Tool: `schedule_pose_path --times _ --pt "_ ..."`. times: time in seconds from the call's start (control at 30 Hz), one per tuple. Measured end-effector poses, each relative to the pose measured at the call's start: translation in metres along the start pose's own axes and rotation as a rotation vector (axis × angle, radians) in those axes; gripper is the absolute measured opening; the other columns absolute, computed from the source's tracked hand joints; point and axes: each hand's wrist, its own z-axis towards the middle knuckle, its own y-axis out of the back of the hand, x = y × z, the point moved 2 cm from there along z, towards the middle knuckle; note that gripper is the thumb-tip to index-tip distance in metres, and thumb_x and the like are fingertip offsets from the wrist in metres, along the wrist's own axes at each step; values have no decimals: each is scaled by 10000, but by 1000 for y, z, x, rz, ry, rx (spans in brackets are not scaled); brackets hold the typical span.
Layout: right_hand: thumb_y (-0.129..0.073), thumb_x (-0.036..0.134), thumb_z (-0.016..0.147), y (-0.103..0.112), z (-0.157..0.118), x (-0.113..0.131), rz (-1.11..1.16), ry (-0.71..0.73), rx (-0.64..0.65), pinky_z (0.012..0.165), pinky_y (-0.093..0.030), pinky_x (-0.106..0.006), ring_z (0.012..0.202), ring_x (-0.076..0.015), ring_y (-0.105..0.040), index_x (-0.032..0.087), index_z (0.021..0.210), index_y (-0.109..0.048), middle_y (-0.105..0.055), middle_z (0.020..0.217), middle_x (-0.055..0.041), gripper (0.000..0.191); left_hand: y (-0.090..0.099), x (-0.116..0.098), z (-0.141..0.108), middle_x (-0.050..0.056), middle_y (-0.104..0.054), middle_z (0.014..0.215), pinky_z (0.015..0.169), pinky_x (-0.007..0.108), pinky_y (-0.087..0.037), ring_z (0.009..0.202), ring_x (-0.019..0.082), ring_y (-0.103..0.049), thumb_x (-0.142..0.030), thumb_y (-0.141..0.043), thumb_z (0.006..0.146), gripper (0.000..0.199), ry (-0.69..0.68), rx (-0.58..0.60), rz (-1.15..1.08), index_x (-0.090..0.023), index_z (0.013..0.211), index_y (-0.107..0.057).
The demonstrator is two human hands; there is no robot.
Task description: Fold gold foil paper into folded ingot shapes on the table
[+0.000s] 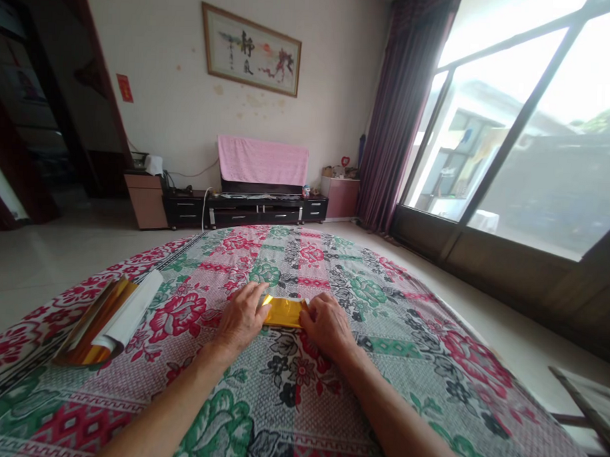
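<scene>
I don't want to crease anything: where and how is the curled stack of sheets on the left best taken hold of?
Probably around the middle of its length, with a light grip across both long sides. The curled stack lies slantwise on the tablecloth, loosely bowed, so hard squeezing could crease it. Coming from its right seems best: that side faces the left hand.

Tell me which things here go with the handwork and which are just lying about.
In use:
- gold sheet, between left hand and right hand
- patterned tablecloth, underneath
- probably the gold-and-white sheets, judging by matching colour

Just around:
- pink cloth
- framed picture
- purple curtain
</scene>
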Motion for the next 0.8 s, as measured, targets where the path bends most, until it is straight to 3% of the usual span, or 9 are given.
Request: schedule_pose_path --times 0.07,0.17,0.37,0.57,0.8 --pt "-546 274 774 -1 0 -1 8 -12 -25 711 -384 -266 823 -186 -526 181 811 -593 -581 861 -67 110 -1 2 0 81 -571 1124 946 358 -418 1065 227 -530 -204 -522 798 354 -1 15 5 -207 1152 -534" --pt "-536 266 769 -3 2 -2 19 -5 -60 811 -381 -280 952 -211 -510 159 1025 -573 -568 1037 -100 280 -2 4 1 81 -579 1085 933 351 -420 1041 224 -534 -205 -532 787 359 8 20 36 -198 1146 -532" --pt "-493 279 769 -4 5 -2 -83 -29 18 862 -331 -356 1107 -268 -430 175 1002 -596 -523 1217 -101 276 -12 12 2 125 -581 1058 962 402 -382 1076 276 -491 -273 -500 809 210 14 40 244 -152 936 -617" --pt "-486 268 765 -2 5 0 -34 -13 58 823 -308 -338 1039 -235 -463 210 978 -601 -575 1112 -69 249 -14 12 2 122 -586 1009 941 391 -388 1052 270 -493 -278 -466 823 226 22 98 260 -146 912 -626" --pt "-522 188 691 -6 8 -4 139 -25 -18 776 -339 -306 874 -197 -535 190 876 -603 -632 904 -50 202 -9 11 2 110 -609 992 904 371 -415 981 243 -534 -251 -476 800 236 19 107 151 -145 956 -617"
